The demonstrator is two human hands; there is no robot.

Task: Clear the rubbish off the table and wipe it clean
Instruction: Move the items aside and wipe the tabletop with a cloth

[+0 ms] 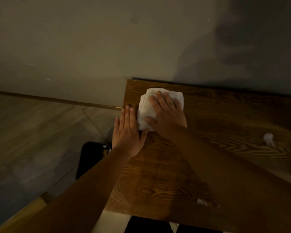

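- The worktop (pixel 183 165) is dark brown wood with wavy grain lines. Its far edge sits against a plain wall (pixel 91 39).
- A white folded cloth (pixel 145 113) lies flat on the worktop near the far left corner.
- The right hand (pixel 166 115) lies on top of the cloth. Its grip is spread: the fingers are straight and a little apart, pressing down on the cloth, with the thumb on the cloth's near part.
- The left hand (pixel 127 130) lies flat at the left edge of the worktop, just beside the cloth. Its grip is flat too, with straight fingers close together. It holds nothing, and part of the hand hangs past the edge.
- A small white scrap (pixel 268 138) lies on the worktop to the right, well apart from the cloth.
- Another small white bit (pixel 202 201) lies near the front edge of the worktop. It is too blurry to tell what it is.
- A dark bin (pixel 91 157) stands on the floor (pixel 32 132) below the left edge of the worktop. Something small is in it, but it is too dim to tell what.
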